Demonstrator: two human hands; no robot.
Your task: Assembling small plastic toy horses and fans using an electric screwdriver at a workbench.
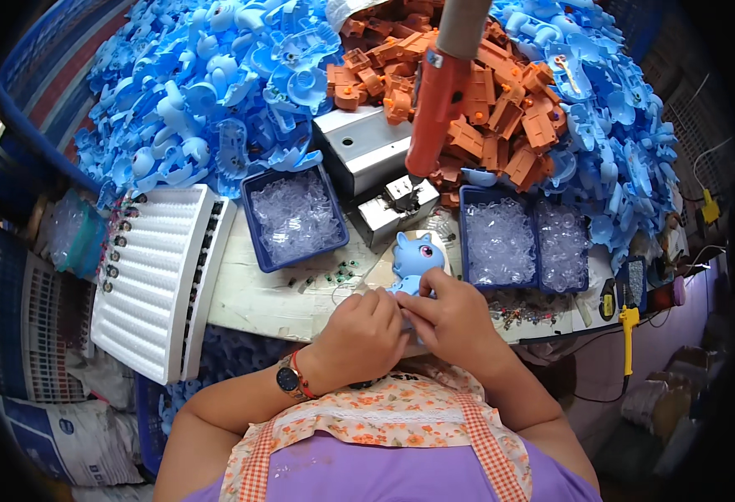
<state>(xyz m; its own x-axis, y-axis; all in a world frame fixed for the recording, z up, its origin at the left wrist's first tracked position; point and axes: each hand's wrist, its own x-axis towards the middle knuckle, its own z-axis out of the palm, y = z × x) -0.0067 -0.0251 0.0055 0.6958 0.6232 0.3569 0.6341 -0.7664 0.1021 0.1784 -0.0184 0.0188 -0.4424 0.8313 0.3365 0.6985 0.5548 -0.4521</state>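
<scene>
A light-blue toy pony-like figure [416, 258] with a large dark-pink eye lies at the table's front edge, its head pointing away from me. My left hand [363, 333] is closed at the figure's lower left, its fingertips pressed against the body. From the right, my right hand [449, 313] pinches the lower body between thumb and bent fingers. Both sets of fingertips nearly meet there, and they hide the figure's bottom part. Any small part between them cannot be made out.
Clear plastic pieces fill a blue tray [260, 261] at left and a divided blue tray [465, 280] at right. An orange-red tool [436, 113] hangs over a metal block [388, 216]. White racks [150, 280] stand left. Behind lie heaped blue shells [192, 92] and orange parts [501, 105].
</scene>
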